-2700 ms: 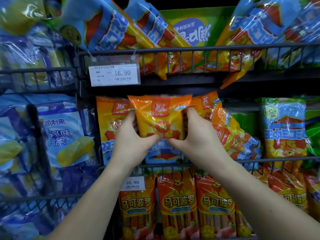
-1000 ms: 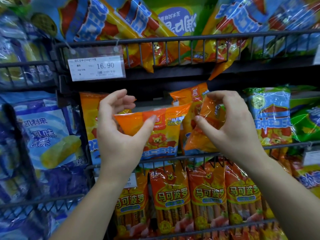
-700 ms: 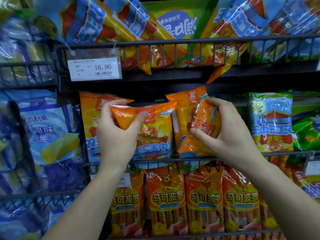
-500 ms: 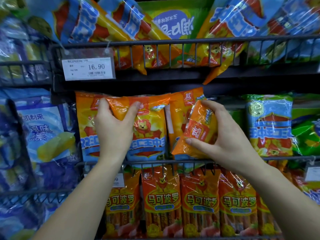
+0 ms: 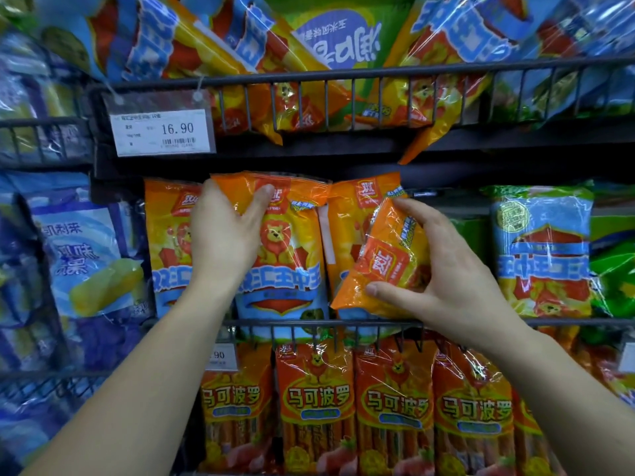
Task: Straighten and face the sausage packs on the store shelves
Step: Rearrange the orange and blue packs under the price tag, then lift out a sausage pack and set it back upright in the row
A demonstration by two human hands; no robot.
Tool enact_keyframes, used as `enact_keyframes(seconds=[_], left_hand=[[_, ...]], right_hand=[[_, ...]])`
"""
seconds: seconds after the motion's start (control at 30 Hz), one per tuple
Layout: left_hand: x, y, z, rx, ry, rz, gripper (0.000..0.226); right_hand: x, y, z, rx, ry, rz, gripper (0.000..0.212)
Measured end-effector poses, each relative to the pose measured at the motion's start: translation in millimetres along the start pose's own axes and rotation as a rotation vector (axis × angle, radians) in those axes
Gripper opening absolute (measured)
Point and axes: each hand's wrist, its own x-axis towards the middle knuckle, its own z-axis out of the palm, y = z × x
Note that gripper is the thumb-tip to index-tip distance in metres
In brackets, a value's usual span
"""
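On the middle shelf stand orange lion-print sausage packs. My left hand (image 5: pixel 225 237) grips the top of the middle pack (image 5: pixel 288 255), thumb on its front, and the pack stands upright and faces out. A second pack (image 5: pixel 166 242) stands upright behind my left hand. My right hand (image 5: pixel 443 273) holds a tilted orange pack (image 5: pixel 386 261) between thumb below and fingers above, in front of another upright pack (image 5: pixel 350 221).
A black wire rail (image 5: pixel 309 324) fronts the middle shelf. Below it hang several orange long-sausage packs (image 5: pixel 314 403). Green-and-blue packs (image 5: pixel 543 249) stand at right, blue corn-sausage packs (image 5: pixel 82 255) at left. A 16.90 price tag (image 5: pixel 161 132) hangs on the upper rail.
My left hand has raised the middle pack from a slant to upright and pushed it back onto the shelf. My right hand has taken hold of the tilted pack at right and lowered it slightly.
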Motion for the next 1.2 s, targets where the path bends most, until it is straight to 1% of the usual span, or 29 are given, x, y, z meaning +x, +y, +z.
enact_keyframes(seconds=[0.17,0.33,0.43,0.57,0.7,0.83,0.97,1.03,1.2], left_hand=[[2,-3,4,0.041,0.078,-0.020,0.061],[-3,-5,0,-0.018,0.128,0.094,0.070],[-8,-4,-1,0.016,0.176,0.191,0.071],[-23,-3,-2,0.080,0.195,0.328,0.068],[-46,-7,4,0.114,0.206,0.432,0.062],[-67,-8,15,0.076,0.145,0.502,0.052],[-86,-10,27,0.085,0.050,0.575,0.045],[-94,-10,34,0.053,-0.015,0.554,0.046],[-113,-10,44,-0.041,-0.124,0.412,0.048]], right_hand=[[0,-1,-1,-0.009,0.001,-0.009,0.095],[-2,-1,-2,-0.007,-0.002,-0.006,0.095],[-3,0,-3,0.008,-0.004,0.005,0.097],[-5,6,-7,0.066,-0.021,0.036,0.103],[-6,13,-14,0.038,-0.089,0.050,0.113],[-8,22,-18,-0.062,-0.183,0.040,0.121],[-8,30,-18,-0.068,-0.194,0.049,0.117],[-6,34,-16,-0.053,-0.184,0.045,0.114],[0,41,-14,0.038,-0.176,0.057,0.103]])
